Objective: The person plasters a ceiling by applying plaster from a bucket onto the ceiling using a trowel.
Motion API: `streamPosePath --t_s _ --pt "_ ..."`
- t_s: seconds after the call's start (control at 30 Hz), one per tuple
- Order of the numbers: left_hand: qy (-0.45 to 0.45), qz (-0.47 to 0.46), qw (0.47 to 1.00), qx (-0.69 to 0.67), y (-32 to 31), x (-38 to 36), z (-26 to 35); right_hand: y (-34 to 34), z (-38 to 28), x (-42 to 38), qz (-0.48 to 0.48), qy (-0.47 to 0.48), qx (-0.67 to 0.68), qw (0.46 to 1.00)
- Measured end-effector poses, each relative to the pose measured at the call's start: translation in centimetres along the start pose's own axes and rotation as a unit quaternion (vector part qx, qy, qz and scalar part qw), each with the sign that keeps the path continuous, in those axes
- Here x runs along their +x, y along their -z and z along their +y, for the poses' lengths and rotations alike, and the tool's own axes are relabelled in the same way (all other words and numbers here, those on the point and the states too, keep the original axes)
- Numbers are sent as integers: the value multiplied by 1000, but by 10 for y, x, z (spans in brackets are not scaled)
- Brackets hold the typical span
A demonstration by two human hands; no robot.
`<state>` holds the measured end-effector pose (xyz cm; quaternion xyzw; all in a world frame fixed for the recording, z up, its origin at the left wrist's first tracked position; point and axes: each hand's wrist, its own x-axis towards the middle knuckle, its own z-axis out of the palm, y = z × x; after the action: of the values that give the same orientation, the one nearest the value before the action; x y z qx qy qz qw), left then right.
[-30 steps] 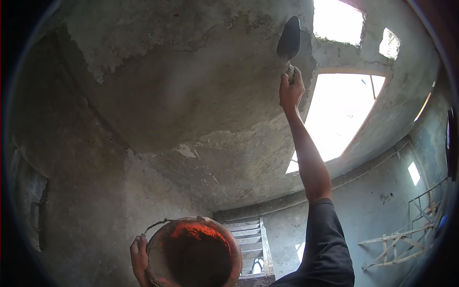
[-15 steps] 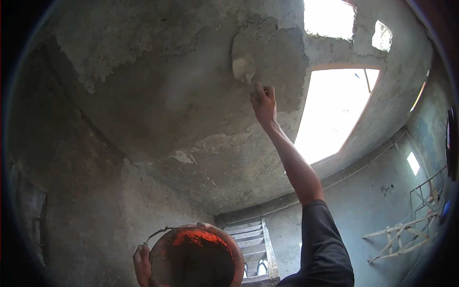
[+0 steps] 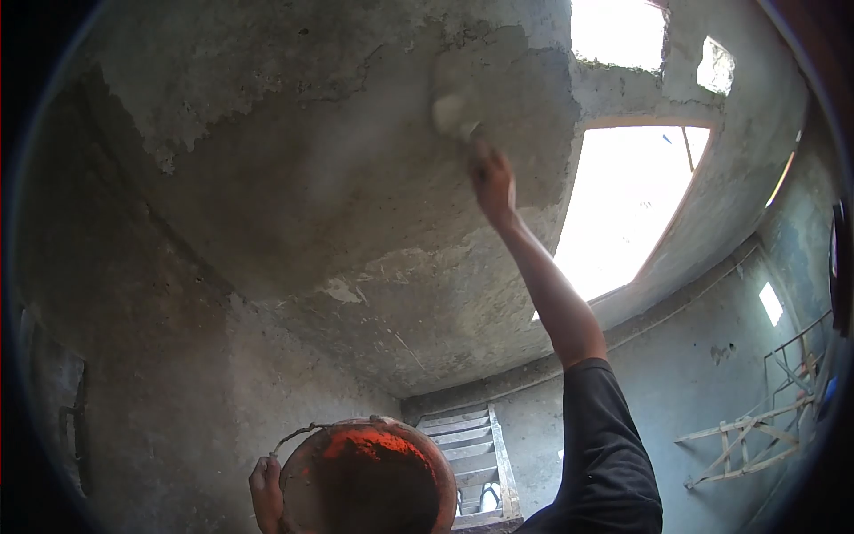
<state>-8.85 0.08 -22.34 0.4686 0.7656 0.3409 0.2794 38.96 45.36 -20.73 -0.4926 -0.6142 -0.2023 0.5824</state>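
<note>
My right hand point(image 3: 493, 182) is raised with the arm stretched out, its fingers closed round the handle of a trowel point(image 3: 452, 111). The trowel's blade is blurred and lies against or close to the damp, darker plaster of the wall point(image 3: 356, 169). At the bottom, my left hand point(image 3: 265, 489) is wrapped round the left side of an orange bucket point(image 3: 443, 472) crusted with mortar. The bucket's rope-like handle rises beside that hand. Dark, wet-looking material shows inside the bucket.
Bright window openings point(image 3: 623, 205) are right of my raised arm. Below stands a slatted wooden platform point(image 3: 503, 463), with a foot or shoe point(image 3: 488, 497) partly visible. A wooden frame point(image 3: 747, 440) is at the far right, near the curved wall.
The trowel and my right hand have shifted slightly and are now blurred by motion. The left hand and bucket are nearly unchanged.
</note>
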Motion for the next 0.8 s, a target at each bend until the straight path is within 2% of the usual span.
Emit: streamPosePath --t_s 0.07,0.13,0.17,0.23,0.3,0.37,0.5,0.57,0.63,0.7,0.73,0.8 --pt "-5 -3 1000 7 0 -2 9 6 -18 -21 -31 36 7 999" --pt "-11 -6 1000 15 -1 -1 12 23 -39 -28 -163 27 93 982" --pt "-13 -4 1000 17 -2 0 11 22 -36 -27 -162 27 94 982" --pt "-11 -3 1000 21 -1 0 9 21 -25 -23 -64 -23 112 991" --pt "1 -4 1000 26 0 0 9 21 -12 -3 -19 -115 125 985" --pt "-5 10 1000 7 -3 1 4 40 -20 29 83 -116 68 988" --pt "-6 21 1000 -9 -5 3 1 40 -15 44 71 -166 12 983" --pt "-20 22 1000 -3 -5 2 2 9 -2 14 15 -116 20 993" --pt "-32 23 999 3 -6 2 1 2 -11 -22 1 -70 77 995" --pt "-33 20 999 -5 -5 2 1 2 -22 -56 -42 -70 92 992" --pt "-33 20 999 -5 -5 2 3 9 -26 -62 -42 -69 91 993" --pt "-19 14 1000 4 -5 0 10 23 -33 -64 -103 -87 109 985"
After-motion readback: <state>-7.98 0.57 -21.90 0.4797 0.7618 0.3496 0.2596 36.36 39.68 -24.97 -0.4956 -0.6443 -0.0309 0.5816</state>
